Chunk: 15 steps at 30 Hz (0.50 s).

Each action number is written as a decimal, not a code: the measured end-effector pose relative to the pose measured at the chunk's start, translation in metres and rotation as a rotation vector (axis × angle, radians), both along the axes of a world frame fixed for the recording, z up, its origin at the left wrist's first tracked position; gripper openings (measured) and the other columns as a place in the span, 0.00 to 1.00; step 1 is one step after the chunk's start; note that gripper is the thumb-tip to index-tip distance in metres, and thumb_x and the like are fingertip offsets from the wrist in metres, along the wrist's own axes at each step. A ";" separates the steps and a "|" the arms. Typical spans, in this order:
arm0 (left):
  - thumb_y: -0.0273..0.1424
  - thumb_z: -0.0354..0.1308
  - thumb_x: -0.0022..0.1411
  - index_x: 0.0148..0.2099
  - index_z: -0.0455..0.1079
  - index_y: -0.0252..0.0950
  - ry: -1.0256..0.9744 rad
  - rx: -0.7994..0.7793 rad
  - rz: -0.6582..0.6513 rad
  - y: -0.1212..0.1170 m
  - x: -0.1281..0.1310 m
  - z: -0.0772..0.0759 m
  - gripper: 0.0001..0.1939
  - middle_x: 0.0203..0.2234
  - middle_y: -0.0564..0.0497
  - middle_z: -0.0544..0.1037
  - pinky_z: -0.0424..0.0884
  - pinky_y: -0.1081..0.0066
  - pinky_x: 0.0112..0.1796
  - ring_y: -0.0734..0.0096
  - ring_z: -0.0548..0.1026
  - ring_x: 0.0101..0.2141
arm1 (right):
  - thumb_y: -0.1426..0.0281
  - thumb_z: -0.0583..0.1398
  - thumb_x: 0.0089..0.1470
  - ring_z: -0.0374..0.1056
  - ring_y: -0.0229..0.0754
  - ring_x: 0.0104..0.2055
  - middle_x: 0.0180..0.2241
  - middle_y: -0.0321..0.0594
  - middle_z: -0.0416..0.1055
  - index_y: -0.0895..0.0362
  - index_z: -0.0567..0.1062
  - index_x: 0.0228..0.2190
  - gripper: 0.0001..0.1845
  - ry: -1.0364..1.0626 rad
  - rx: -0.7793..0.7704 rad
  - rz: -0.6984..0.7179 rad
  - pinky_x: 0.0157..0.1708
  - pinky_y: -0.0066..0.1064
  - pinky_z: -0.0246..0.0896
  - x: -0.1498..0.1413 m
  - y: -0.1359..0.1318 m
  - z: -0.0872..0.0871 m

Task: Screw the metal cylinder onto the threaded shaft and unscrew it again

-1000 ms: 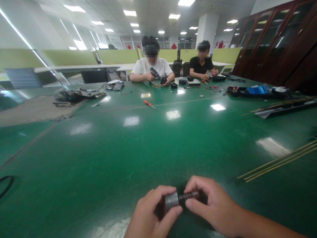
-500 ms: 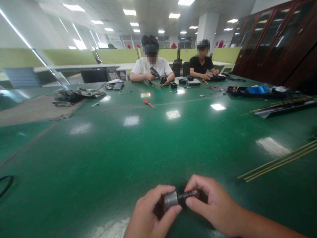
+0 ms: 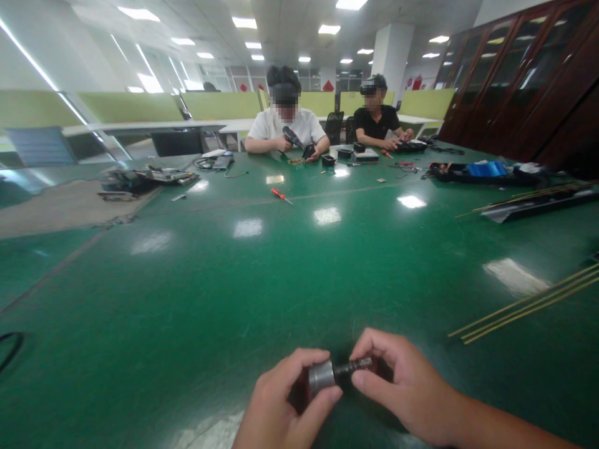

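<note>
Low in the head view, a silver metal cylinder with a dark stepped shaft [image 3: 322, 376] is held between both hands above the green table [image 3: 299, 280]. The thumb and fingers of my left hand [image 3: 285, 396] are closed round the wide silver end. At the narrow shaft, my right hand [image 3: 407, 386] pinches with thumb and forefinger, and the ridged metal tip shows between them. The piece lies nearly level, its shaft pointing right and slightly up. What kind of part it is, I cannot tell. My palms hide some of both ends.
Thin brass-coloured rods [image 3: 528, 302] lie at the right, near a dark metal channel [image 3: 543, 202]. An orange screwdriver [image 3: 279, 194] rests farther back. Across the table, one person [image 3: 287, 128] holds a power drill [image 3: 293, 137]; another person [image 3: 381, 121] handles dark parts. A black cable [image 3: 12, 349] curves at the left edge.
My hands and the metal piece have barely shifted, with the grip unchanged. The person at the back right has turned their head and moved slightly left.
</note>
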<state>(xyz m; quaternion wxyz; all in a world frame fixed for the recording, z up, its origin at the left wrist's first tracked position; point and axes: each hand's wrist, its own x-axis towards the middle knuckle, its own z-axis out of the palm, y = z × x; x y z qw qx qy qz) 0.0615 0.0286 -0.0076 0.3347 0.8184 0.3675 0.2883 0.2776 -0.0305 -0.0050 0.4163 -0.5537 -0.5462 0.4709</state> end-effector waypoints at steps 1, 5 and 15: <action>0.30 0.66 0.59 0.48 0.72 0.46 -0.004 -0.005 -0.005 0.000 0.000 0.000 0.14 0.35 0.60 0.83 0.73 0.81 0.36 0.75 0.81 0.33 | 0.67 0.61 0.54 0.62 0.38 0.29 0.25 0.33 0.67 0.57 0.73 0.30 0.06 0.003 -0.001 0.000 0.30 0.29 0.54 0.000 0.000 0.000; 0.31 0.66 0.59 0.47 0.73 0.45 -0.022 -0.018 -0.018 0.000 0.001 0.000 0.13 0.34 0.59 0.82 0.73 0.80 0.34 0.74 0.81 0.32 | 0.67 0.62 0.54 0.62 0.38 0.29 0.25 0.33 0.67 0.57 0.73 0.30 0.06 0.000 -0.003 0.003 0.30 0.29 0.53 0.001 0.000 -0.001; 0.33 0.66 0.60 0.47 0.73 0.46 -0.004 -0.050 0.017 -0.001 0.002 0.006 0.12 0.34 0.59 0.83 0.73 0.79 0.35 0.73 0.81 0.32 | 0.66 0.61 0.53 0.61 0.38 0.28 0.24 0.33 0.66 0.57 0.73 0.30 0.07 0.016 -0.007 -0.008 0.30 0.30 0.52 0.001 0.000 0.001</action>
